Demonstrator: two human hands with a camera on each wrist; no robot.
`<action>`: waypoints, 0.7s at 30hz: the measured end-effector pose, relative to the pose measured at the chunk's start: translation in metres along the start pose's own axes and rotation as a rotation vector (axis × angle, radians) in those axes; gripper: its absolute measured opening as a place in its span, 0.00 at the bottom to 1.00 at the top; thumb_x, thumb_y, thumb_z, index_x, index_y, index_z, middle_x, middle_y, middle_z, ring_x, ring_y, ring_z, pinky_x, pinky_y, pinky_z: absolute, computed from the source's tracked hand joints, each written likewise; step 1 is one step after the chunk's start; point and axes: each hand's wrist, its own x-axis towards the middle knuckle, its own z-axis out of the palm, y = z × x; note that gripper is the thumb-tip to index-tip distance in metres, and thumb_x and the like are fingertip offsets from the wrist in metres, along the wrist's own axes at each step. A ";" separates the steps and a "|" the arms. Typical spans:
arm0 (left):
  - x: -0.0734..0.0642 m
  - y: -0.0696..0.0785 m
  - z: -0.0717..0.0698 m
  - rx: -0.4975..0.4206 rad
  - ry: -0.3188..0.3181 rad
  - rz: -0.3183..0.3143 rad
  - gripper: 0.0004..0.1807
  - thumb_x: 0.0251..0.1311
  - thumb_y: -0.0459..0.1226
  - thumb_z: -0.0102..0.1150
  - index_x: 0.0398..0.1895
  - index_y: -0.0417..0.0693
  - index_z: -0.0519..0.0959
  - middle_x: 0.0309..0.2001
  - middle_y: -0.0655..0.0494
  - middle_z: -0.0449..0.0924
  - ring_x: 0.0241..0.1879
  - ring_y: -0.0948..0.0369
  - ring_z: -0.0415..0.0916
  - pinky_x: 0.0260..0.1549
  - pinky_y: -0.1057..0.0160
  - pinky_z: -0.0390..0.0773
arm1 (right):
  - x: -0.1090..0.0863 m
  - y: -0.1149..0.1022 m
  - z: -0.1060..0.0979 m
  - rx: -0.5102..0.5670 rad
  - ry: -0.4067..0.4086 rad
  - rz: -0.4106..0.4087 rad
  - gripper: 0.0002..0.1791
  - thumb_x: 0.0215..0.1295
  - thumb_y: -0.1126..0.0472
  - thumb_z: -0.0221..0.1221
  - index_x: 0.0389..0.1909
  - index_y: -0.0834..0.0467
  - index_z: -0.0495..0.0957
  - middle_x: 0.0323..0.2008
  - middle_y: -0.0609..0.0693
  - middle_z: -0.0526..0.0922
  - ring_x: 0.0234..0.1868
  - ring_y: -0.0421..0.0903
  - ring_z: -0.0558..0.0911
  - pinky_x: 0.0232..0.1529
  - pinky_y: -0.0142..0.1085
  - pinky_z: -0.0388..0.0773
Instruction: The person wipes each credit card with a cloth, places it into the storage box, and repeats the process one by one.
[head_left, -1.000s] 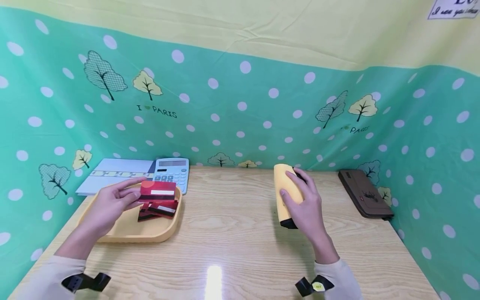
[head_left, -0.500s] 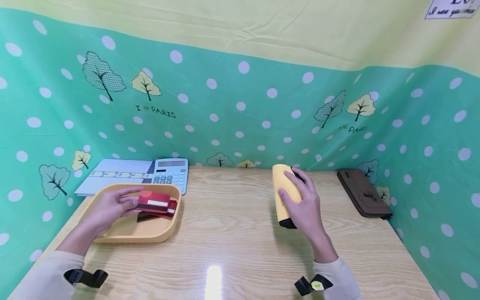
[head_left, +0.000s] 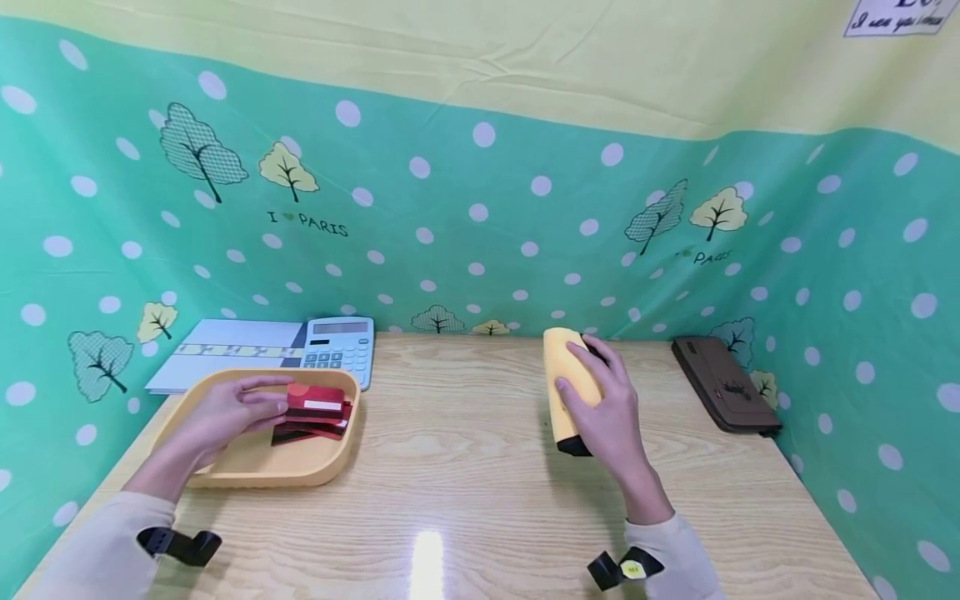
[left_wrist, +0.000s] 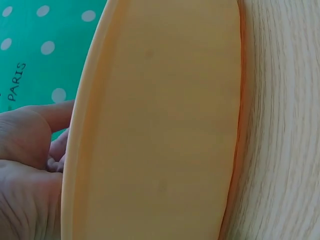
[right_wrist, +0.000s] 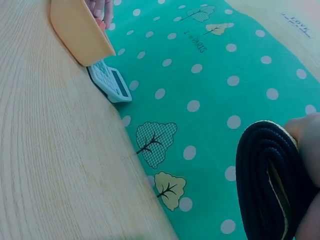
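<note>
In the head view my left hand (head_left: 228, 412) reaches over the shallow peach tray (head_left: 330, 471), thumb and fingers pinching the left end of a red card (head_left: 318, 396) with a white strip and a dark band. More red cards (head_left: 300, 432) lie beneath it in the tray. In the left wrist view the tray wall hides the fingertips. My right hand (head_left: 607, 400) grips a yellow, rounded, folded wallet-like case (head_left: 564, 375) with black ends, tilted above the table. The right wrist view shows its dark folded layers (right_wrist: 265, 165) end-on, with a narrow gap inside.
Behind the tray are a light-blue calculator (head_left: 348, 350) and a pale folder (head_left: 232, 342). A brown zipped case (head_left: 727, 387) lies at the table's right. The wooden table (head_left: 450, 450) meets a green dotted curtain (head_left: 480, 233) at the back and sides.
My left hand has lowered the red card from above the pile down onto the other cards, then shifted slightly right. My right hand keeps its grip and place on the yellow case.
</note>
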 end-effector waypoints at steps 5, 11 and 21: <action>0.002 0.000 0.000 0.047 0.056 0.009 0.38 0.69 0.38 0.66 0.76 0.31 0.62 0.64 0.34 0.79 0.45 0.73 0.85 0.55 0.58 0.87 | 0.000 0.002 0.000 -0.001 0.001 0.001 0.27 0.66 0.62 0.69 0.67 0.50 0.79 0.73 0.54 0.70 0.71 0.55 0.73 0.54 0.14 0.70; 0.002 -0.001 -0.002 0.113 0.100 0.017 0.37 0.68 0.41 0.67 0.74 0.33 0.66 0.61 0.39 0.83 0.44 0.76 0.83 0.55 0.59 0.88 | 0.000 0.004 0.001 -0.005 0.002 0.001 0.27 0.66 0.61 0.69 0.67 0.49 0.79 0.73 0.55 0.70 0.72 0.55 0.73 0.55 0.14 0.69; 0.004 -0.003 -0.004 0.225 0.161 0.010 0.38 0.67 0.48 0.67 0.72 0.36 0.69 0.64 0.38 0.80 0.42 0.79 0.80 0.46 0.74 0.86 | 0.001 0.008 -0.002 -0.012 0.012 0.031 0.27 0.67 0.62 0.69 0.66 0.49 0.79 0.73 0.52 0.70 0.68 0.55 0.75 0.51 0.15 0.71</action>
